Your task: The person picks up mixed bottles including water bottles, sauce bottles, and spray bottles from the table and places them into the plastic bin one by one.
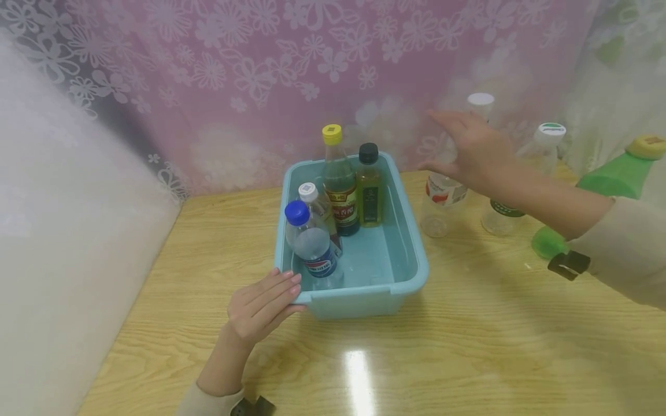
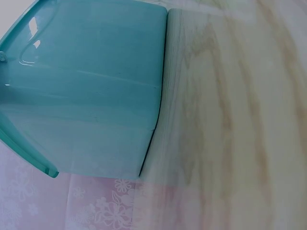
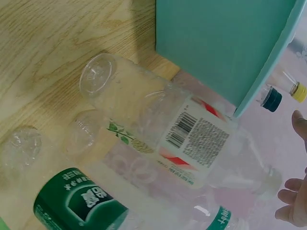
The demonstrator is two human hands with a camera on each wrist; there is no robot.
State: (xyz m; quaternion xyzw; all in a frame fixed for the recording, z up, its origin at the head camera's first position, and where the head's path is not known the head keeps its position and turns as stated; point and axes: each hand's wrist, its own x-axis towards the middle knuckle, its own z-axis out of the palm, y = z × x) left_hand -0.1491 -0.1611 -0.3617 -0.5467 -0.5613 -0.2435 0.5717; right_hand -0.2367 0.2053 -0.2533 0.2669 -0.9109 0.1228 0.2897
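My left hand (image 1: 265, 305) rests on the near left corner of a light blue plastic tub (image 1: 359, 292), its fingers laid straight along the rim. The left wrist view shows the tub's outer wall (image 2: 96, 86) but not the hand. My right hand (image 1: 470, 147) is raised, thumb and fingers spread apart, beside the upper part of a clear plastic bottle (image 1: 437, 214) with a white cap. In the right wrist view, this bottle's label (image 3: 196, 136) has a barcode and red marks, and nothing lies between the fingertips (image 3: 288, 196) and thumb at the right edge.
Inside the tub stand a blue-capped bottle (image 1: 312, 245), a white-capped bottle (image 1: 308, 192), a yellow-capped sauce bottle (image 1: 340, 173) and a black-capped oil bottle (image 1: 370, 193). Right of it are a green-labelled clear bottle (image 1: 541, 153) and a green bottle (image 1: 614, 176). A flowered curtain (image 1: 250, 86) hangs behind.
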